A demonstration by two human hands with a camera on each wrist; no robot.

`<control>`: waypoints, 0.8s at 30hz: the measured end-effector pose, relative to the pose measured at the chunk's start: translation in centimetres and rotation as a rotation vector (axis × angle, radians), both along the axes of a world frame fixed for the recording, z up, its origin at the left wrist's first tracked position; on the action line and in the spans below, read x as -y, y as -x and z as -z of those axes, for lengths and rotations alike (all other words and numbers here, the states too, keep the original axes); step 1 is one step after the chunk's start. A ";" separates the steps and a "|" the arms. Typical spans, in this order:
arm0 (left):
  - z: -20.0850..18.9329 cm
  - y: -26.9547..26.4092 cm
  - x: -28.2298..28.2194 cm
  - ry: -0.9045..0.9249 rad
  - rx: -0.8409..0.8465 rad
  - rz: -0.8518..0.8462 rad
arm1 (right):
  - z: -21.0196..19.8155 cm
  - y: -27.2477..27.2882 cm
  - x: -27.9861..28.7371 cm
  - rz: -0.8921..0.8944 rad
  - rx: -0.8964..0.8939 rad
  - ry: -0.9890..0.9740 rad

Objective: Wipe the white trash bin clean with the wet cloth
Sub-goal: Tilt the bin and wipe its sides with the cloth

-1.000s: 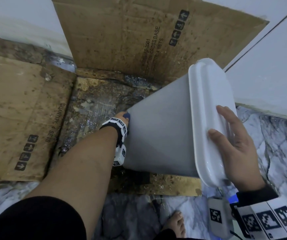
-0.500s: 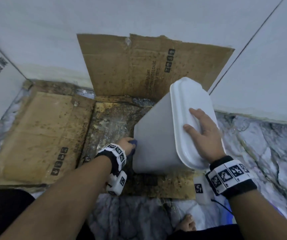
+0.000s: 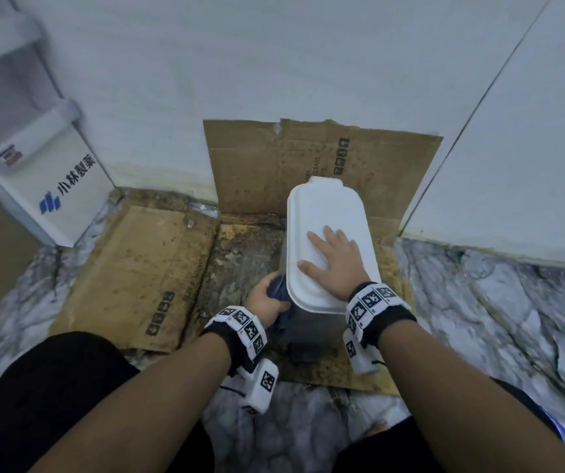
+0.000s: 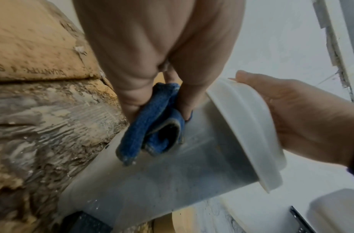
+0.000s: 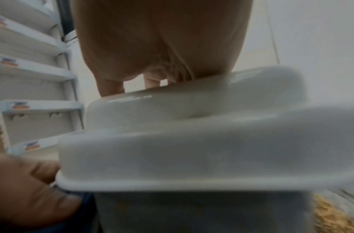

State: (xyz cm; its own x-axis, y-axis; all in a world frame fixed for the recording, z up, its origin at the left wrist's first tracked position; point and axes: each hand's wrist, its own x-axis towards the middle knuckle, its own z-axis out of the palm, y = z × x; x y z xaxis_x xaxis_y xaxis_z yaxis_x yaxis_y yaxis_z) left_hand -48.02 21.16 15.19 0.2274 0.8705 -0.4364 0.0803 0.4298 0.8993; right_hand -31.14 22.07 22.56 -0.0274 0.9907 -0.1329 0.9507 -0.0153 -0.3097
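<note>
The white trash bin [image 3: 318, 213] stands on wet cardboard, its lid closed and nearly level. My right hand [image 3: 334, 257] lies flat on the lid [image 5: 192, 107] with straight fingers. My left hand [image 3: 265, 298] grips a bunched blue cloth [image 3: 279, 291] against the bin's left side wall, just under the lid rim. In the left wrist view the blue cloth [image 4: 154, 126] sits folded between thumb and fingers and touches the grey-white wall of the bin [image 4: 172, 181]; small specks show on that wall. My right hand [image 4: 301, 119] covers the lid edge there.
Stained, wet cardboard sheets [image 3: 144, 274] cover the marble floor [image 3: 496, 319]; another sheet [image 3: 376, 165] leans on the white wall behind the bin. A white shelf unit [image 3: 45, 179] with blue lettering stands at the left. My knees and a bare foot [image 3: 376, 428] are at the bottom.
The bin has come from tilted to nearly upright. My left hand with the cloth has slid up its side to just under the lid. The head view has pulled back.
</note>
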 end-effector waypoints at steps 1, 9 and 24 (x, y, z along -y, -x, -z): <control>0.0 0.4 0.4 0.009 0.014 -0.022 | 0.0 0.5 0.2 -0.021 0.028 0.005; -0.3 1.0 2.5 0.168 0.191 -0.266 | -0.3 0.7 3.3 -0.067 0.054 0.039; -0.7 -0.9 3.3 0.073 0.364 -0.391 | -1.6 -1.4 2.3 -0.027 0.098 0.037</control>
